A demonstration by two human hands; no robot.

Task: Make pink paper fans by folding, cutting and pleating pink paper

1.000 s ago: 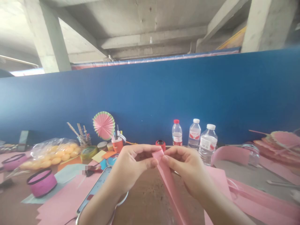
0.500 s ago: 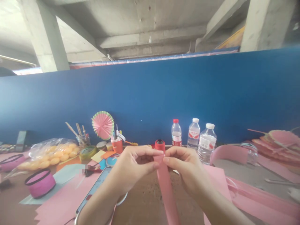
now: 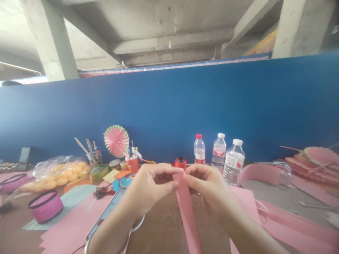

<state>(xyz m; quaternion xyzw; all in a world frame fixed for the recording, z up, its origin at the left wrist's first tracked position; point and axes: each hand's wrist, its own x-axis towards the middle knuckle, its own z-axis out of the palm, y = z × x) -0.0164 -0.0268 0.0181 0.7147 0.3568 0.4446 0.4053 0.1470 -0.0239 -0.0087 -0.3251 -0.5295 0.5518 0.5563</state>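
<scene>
A long pink paper strip (image 3: 187,215) hangs down toward the near edge, its far end between my two hands. My left hand (image 3: 153,187) is closed on the strip's left corner, index finger along the top edge and thumb at the side. At the right corner, my right hand (image 3: 205,185) pinches the strip between thumb and index finger, the fingertips of both hands nearly touching. Just behind the fingertips stands a red round object (image 3: 180,163) with a dark top. Under my left forearm lies a phone (image 3: 108,210).
Pink sheets (image 3: 71,225), a magenta band (image 3: 45,207), a bag of yellow balls (image 3: 62,173) and a red cup (image 3: 132,164) with pens are at left. Water bottles (image 3: 234,162) stand behind my right hand. More pink paper (image 3: 299,225) lies at right.
Both hands keep their hold on the strip. The strip's top and the fingertips have shifted very slightly left.
</scene>
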